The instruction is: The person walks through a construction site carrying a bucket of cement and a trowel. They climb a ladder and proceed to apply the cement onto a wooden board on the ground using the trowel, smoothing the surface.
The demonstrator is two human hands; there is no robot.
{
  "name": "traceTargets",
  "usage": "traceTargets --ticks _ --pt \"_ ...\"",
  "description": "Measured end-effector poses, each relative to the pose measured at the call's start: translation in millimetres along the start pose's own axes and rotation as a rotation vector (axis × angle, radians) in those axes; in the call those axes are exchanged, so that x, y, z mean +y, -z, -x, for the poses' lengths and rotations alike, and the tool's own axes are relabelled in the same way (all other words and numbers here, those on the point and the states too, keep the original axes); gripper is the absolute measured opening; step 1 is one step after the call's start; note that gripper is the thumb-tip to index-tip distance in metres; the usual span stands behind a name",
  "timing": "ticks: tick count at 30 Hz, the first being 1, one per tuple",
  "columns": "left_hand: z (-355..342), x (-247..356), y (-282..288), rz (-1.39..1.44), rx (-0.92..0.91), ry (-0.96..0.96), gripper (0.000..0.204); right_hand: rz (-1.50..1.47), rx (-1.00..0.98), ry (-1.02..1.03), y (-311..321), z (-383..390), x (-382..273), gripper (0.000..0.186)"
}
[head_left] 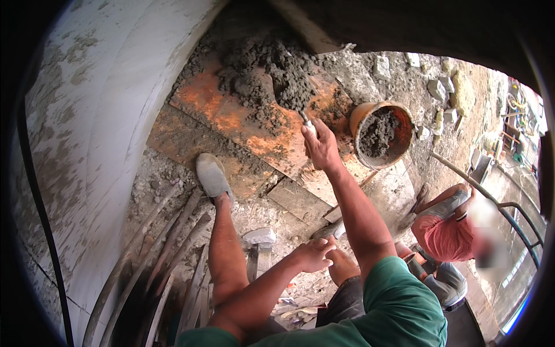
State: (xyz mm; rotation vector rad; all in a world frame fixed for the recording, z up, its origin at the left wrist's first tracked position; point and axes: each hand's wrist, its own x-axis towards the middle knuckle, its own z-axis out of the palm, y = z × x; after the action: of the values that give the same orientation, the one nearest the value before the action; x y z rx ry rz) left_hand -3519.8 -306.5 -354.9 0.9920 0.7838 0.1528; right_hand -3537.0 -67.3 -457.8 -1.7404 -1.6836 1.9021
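The right hand (322, 147) is wrapped tight around the handle of a trowel (310, 125). The trowel is on the far side of that hand, over the board (196, 95), and its blade is hidden under a big lump of wet gray mix. The left hand (314, 254) is near the person's right knee (345, 269). Its fingers are loose and a bit bent, and I see nothing in them. I can't tell if it touches the knee.

Some of the work looks done. The mix is wet and lumpy, so it seems to be stirred already. The bucket (359, 120), just to the right of the board, has some gray mix inside. Its orange inside wall shows above the mix, so it does not look full to the top. I can't tell how deep the mix goes.

A lot looks left. A wide heap of mix (245, 72) lies on the far part of the board, with crumbs spread around it. The lump on the trowel is not in the bucket yet. My guess is that the job is only partway along.

To the right, another person in a red shirt (444, 238) is bent low. Broken stones (437, 89) lie on the ground past the bucket.
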Motion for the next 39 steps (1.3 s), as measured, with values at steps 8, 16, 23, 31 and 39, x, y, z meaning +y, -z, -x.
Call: traceTargets --ticks 8,16,23,31,39 --pt "-3.3 5.5 7.1 0.018 -0.06 0.074 0.064 -0.161 0.25 -0.064 89.8 142.6 18.1 0.02" --pt "-10.6 -6.8 -6.2 0.089 -0.063 0.05 0.065 0.559 0.831 -0.144 141.6 179.6 105.1 0.054" --pt "-5.8 -1.0 1.9 0.066 -0.065 0.081 0.064 0.35 0.766 -0.074 99.3 149.2 78.8 0.048" --pt "-0.5 9.3 16.0 0.003 -0.074 0.058 0.067 0.397 0.573 -0.143 -6.9 -11.2 60.4 0.038" --pt "-29.6 -49.8 -47.9 0.47 0.006 -0.11 0.062 0.251 0.413 -0.178 -125.6 -38.8 19.5 0.042"
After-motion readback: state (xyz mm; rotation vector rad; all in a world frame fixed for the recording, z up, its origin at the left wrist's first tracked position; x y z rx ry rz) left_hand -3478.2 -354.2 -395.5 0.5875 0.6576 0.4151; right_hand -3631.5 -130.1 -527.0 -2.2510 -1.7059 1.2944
